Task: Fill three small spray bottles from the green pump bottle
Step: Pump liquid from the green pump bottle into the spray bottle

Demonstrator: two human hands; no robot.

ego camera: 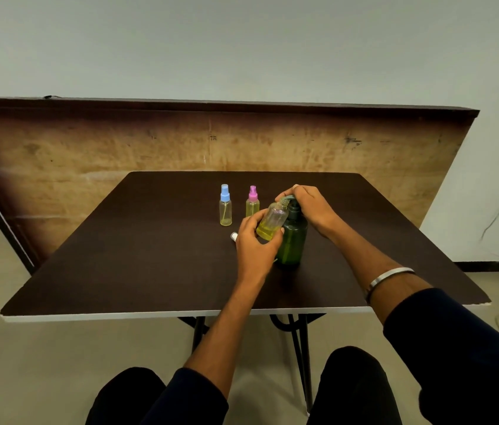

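Note:
The green pump bottle (293,237) stands upright on the dark table (150,256), right of centre. My right hand (306,207) rests on its pump head, covering the spout. My left hand (254,240) holds an uncapped small clear bottle (272,220), tilted with its open neck up against the pump spout; yellow liquid fills its lower part. Two capped spray bottles stand behind to the left, one with a blue cap (225,205) and one with a pink cap (252,201), both holding yellow liquid. A small white cap (234,236) lies on the table just left of my left hand.
A tall wooden board (88,154) stands against the wall behind the table. The table's pale front edge (150,315) runs above my knees. Black metal legs (300,348) show beneath it. A metal bangle (389,276) sits on my right wrist.

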